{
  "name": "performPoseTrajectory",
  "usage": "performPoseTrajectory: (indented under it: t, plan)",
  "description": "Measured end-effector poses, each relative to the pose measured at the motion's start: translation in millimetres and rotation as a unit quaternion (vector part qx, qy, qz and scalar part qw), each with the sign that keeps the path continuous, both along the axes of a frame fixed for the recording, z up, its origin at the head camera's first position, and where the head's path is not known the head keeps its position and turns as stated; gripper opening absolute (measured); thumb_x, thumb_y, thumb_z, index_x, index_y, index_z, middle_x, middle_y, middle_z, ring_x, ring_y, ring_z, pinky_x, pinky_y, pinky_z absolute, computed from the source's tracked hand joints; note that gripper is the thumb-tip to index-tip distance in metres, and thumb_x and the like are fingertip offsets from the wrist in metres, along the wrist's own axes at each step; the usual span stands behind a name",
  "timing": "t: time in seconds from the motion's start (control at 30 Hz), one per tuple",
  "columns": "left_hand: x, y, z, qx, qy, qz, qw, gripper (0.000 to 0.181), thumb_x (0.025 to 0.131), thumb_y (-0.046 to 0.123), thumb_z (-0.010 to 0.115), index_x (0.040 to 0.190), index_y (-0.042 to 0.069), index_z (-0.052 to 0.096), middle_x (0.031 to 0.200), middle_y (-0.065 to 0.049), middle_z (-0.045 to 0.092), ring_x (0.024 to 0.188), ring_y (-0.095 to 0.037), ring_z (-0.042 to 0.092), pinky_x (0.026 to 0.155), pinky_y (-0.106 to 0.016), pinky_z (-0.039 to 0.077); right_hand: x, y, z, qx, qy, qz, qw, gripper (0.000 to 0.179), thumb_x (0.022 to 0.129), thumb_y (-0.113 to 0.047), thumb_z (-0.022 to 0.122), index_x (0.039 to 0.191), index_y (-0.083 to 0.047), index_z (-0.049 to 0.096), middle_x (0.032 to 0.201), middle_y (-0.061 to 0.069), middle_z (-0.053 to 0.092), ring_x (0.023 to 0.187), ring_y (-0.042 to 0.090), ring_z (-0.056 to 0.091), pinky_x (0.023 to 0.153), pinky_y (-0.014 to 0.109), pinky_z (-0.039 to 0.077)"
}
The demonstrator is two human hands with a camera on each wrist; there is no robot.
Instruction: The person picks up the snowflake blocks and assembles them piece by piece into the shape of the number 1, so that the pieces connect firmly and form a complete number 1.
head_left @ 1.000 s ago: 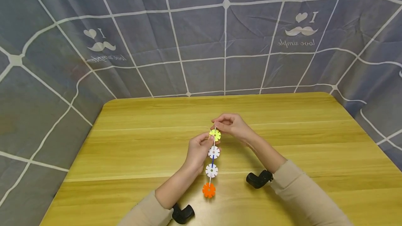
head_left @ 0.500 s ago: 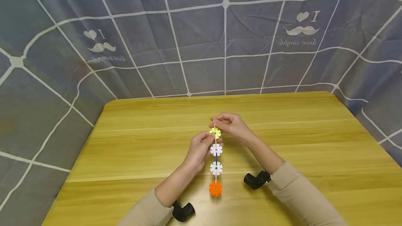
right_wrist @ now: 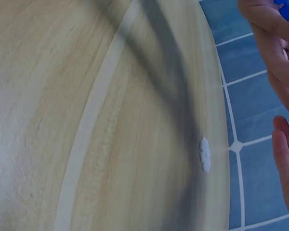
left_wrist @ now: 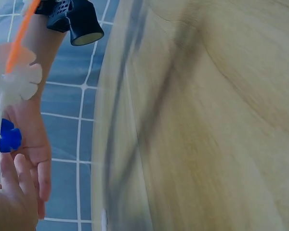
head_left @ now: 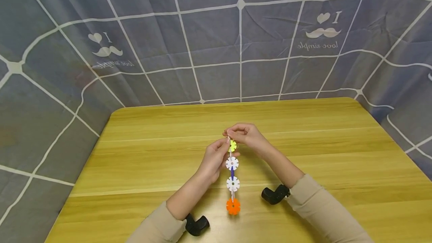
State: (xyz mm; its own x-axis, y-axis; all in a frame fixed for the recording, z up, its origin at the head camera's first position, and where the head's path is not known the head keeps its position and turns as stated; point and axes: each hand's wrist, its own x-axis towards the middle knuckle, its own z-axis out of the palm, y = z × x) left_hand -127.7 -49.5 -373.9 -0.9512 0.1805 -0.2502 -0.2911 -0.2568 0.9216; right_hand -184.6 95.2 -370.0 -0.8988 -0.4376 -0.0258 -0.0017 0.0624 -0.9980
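A chain of notched snowflake discs hangs between my hands in the head view, face-on discs alternating with edge-on ones. An orange disc (head_left: 233, 206) ends it nearest me; white discs, a blue disc (head_left: 232, 173) and a yellow disc (head_left: 233, 146) follow upward. My left hand (head_left: 212, 160) pinches the chain at the yellow disc, partly covering it. With thumb and fingers, my right hand (head_left: 248, 136) pinches a white disc (head_left: 229, 134) at the top end, mostly hidden. Blue shows face-on in the left wrist view.
The wooden table (head_left: 152, 141) lies under both hands. A small white scalloped piece (right_wrist: 205, 154) lies near the table edge in the right wrist view. Black wrist mounts (head_left: 275, 194) are on both sleeves. A grey-blue grid curtain (head_left: 216, 48) surrounds the table.
The orange end of the chain has swung to the right. The yellow disc has turned and is now partly behind my left thumb. Both hands stay close together at the top.
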Motion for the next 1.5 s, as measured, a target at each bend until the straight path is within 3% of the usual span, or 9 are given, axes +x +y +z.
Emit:
performPoseTrajectory:
  t: [0.27, 0.47, 0.57, 0.83, 0.97, 1.1, 1.23, 1.43, 1.5]
  plan:
    - [1.9, -0.4, 3.9, 0.008, 0.021, -0.013, 0.9997, 0.044, 0.101, 0.03, 0.039, 0.125, -0.006, 0.048, 0.097, -0.012, 0.064, 0.069, -0.009, 0.067, 0.06, -0.019, 0.054, 2.1, -5, -1.3, 0.01, 0.014, 0.015, 0.9997, 0.023, 0.092, -0.007, 0.057, 0.109, 0.008, 0.061, 0.11, 0.017, 0.065, 0.097, 0.019, 0.064, 0.091, 0.034, 0.046]
    - [3.8, -1.8, 4.6, 0.009, 0.027, -0.016, 0.9995, 0.046, 0.101, 0.031, 0.04, 0.128, -0.006, 0.047, 0.091, -0.002, 0.064, 0.076, -0.01, 0.068, 0.051, -0.011, 0.047, 1.4, -4, -3.7, -0.027, 0.016, 0.029, 0.9991, 0.021, 0.092, -0.003, 0.055, 0.109, 0.01, 0.058, 0.115, 0.02, 0.062, 0.1, 0.019, 0.062, 0.095, 0.037, 0.044]
    - [4.3, -2.3, 4.6, 0.005, 0.024, -0.007, 0.9997, 0.043, 0.101, 0.027, 0.042, 0.127, -0.007, 0.048, 0.09, 0.001, 0.062, 0.08, -0.012, 0.068, 0.051, -0.01, 0.045, 0.7, -3, -5.4, -0.049, 0.013, 0.036, 0.9981, 0.017, 0.093, -0.001, 0.052, 0.106, 0.008, 0.058, 0.115, 0.019, 0.062, 0.1, 0.018, 0.063, 0.092, 0.033, 0.046]
    - [4.4, -2.9, 1.9, 0.01, 0.024, 0.025, 0.9993, 0.037, 0.097, 0.019, 0.052, 0.121, -0.009, 0.052, 0.106, -0.01, 0.061, 0.072, -0.008, 0.066, 0.062, -0.017, 0.053, 1.2, -2, -9.6, -0.088, 0.006, 0.042, 0.9952, 0.017, 0.092, 0.002, 0.052, 0.094, -0.011, 0.063, 0.112, 0.011, 0.066, 0.101, 0.016, 0.062, 0.089, 0.028, 0.048]
    - [4.0, -5.1, 0.1, 0.0, 0.024, 0.03, 0.9992, 0.036, 0.096, 0.017, 0.054, 0.121, -0.009, 0.053, 0.096, -0.004, 0.065, 0.068, -0.005, 0.065, 0.061, -0.015, 0.052, 0.8, -1, -11.9, -0.091, 0.002, 0.038, 0.9951, 0.015, 0.092, 0.002, 0.053, 0.1, -0.005, 0.064, 0.108, 0.007, 0.067, 0.099, 0.015, 0.062, 0.088, 0.03, 0.049]
    - [3.3, -8.4, -2.2, -0.001, 0.021, 0.043, 0.9989, 0.038, 0.095, 0.018, 0.056, 0.123, -0.008, 0.052, 0.087, 0.0, 0.066, 0.066, -0.005, 0.064, 0.057, -0.013, 0.051, -2.8, 0, -15.4, -0.075, -0.003, 0.02, 0.997, 0.025, 0.091, 0.001, 0.055, 0.114, 0.011, 0.055, 0.105, 0.007, 0.066, 0.094, 0.016, 0.063, 0.089, 0.04, 0.049]
    - [2.3, -11.5, -3.6, -0.002, 0.019, 0.058, 0.9981, 0.043, 0.094, 0.019, 0.058, 0.126, -0.007, 0.049, 0.087, -0.001, 0.067, 0.063, -0.005, 0.062, 0.053, -0.011, 0.048, -9.8, 2, -20.5, -0.044, -0.021, -0.016, 0.9987, 0.038, 0.089, -0.001, 0.058, 0.121, 0.016, 0.047, 0.101, 0.007, 0.064, 0.094, 0.02, 0.062, 0.089, 0.046, 0.048]
    - [-0.4, -14.9, -3.5, -0.024, 0.006, 0.082, 0.9963, 0.042, 0.092, 0.019, 0.06, 0.128, 0.0, 0.05, 0.092, 0.0, 0.067, 0.056, -0.004, 0.054, 0.045, -0.011, 0.034, -21.4, 4, -33.1, 0.032, -0.02, -0.047, 0.9981, 0.039, 0.084, 0.0, 0.064, 0.118, 0.013, 0.053, 0.098, 0.017, 0.062, 0.082, 0.018, 0.06, 0.078, 0.034, 0.053]
    - [-1.3, -15.5, -3.7, -0.024, 0.005, 0.087, 0.9959, 0.042, 0.092, 0.019, 0.06, 0.128, -0.001, 0.051, 0.096, -0.003, 0.067, 0.057, -0.005, 0.055, 0.047, -0.011, 0.036, -25.0, 3, -37.3, 0.072, -0.014, -0.05, 0.9961, 0.039, 0.082, -0.001, 0.066, 0.117, 0.012, 0.055, 0.097, 0.017, 0.061, 0.078, 0.016, 0.059, 0.071, 0.029, 0.053]
